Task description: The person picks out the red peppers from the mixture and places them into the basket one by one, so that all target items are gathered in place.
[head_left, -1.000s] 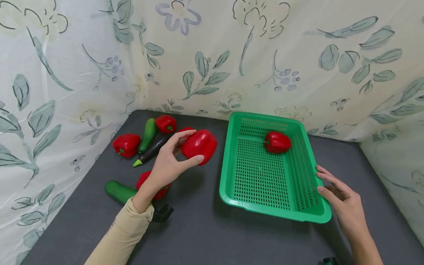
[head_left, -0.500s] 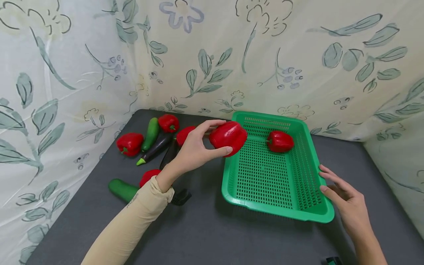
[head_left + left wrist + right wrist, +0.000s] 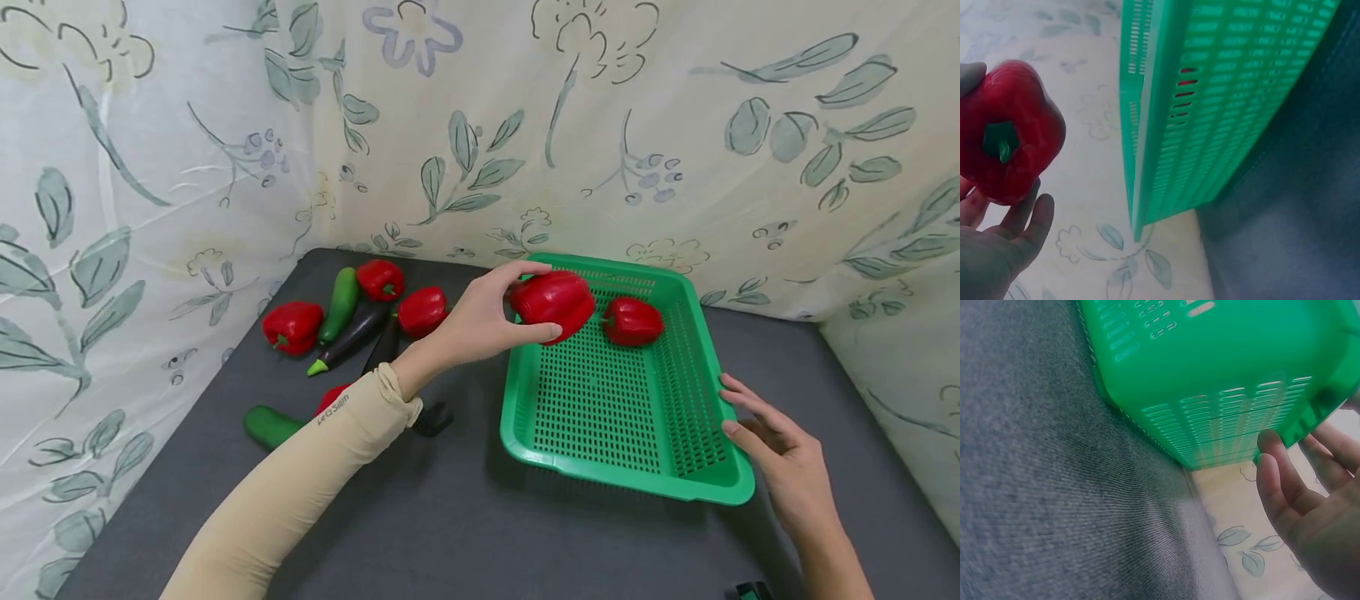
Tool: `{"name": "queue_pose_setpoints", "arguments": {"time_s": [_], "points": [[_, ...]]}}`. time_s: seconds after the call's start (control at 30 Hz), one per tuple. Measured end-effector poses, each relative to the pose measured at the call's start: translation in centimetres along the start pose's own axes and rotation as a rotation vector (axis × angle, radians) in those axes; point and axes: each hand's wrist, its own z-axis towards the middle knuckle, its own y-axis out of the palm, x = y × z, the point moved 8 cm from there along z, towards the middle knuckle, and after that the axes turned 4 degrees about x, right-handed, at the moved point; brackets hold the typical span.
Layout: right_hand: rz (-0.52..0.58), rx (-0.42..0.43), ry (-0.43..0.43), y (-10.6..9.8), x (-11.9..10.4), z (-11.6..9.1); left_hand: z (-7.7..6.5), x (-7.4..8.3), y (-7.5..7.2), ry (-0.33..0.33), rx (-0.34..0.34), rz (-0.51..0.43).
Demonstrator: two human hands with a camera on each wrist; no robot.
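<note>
My left hand point(image 3: 495, 312) grips a red bell pepper point(image 3: 557, 302) between thumb and fingers, over the left part of the green plastic basket point(image 3: 517, 408). In the left wrist view the held bell pepper point(image 3: 1029, 131) turns its green stem toward the camera, beside the basket wall point(image 3: 1210, 125). Inside the basket, at its far right, lies another red bell pepper point(image 3: 633, 322). My right hand point(image 3: 783, 454) holds the basket's right rim, thumb on top. In the right wrist view the fingers point(image 3: 1279, 469) of that hand sit under the rim.
On the dark table's left side lie several more vegetables: red peppers point(image 3: 292, 327), a cucumber point(image 3: 341, 304), an eggplant point(image 3: 351, 335) and a green vegetable point(image 3: 272, 427). A small black object point(image 3: 752, 590) shows at the front edge. Floral cloth point(image 3: 480, 125) hangs behind and at both sides.
My left hand has carried the red bell pepper rightward from beside the basket to over its left part. My right hand has stayed at the basket's right rim.
</note>
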Motion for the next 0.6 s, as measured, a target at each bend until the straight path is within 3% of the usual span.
{"name": "queue_pose_setpoints", "arguments": {"time_s": [0.4, 0.6], "points": [[0.026, -0.004, 0.006, -0.2, -0.2, -0.1, 3.7, 1.1, 2.4, 0.019, -0.151, 0.060], [0.025, -0.007, 0.011, 0.0, -0.2, 0.0, 5.0, 1.0, 3.3, 0.014, -0.177, 0.086]]}}
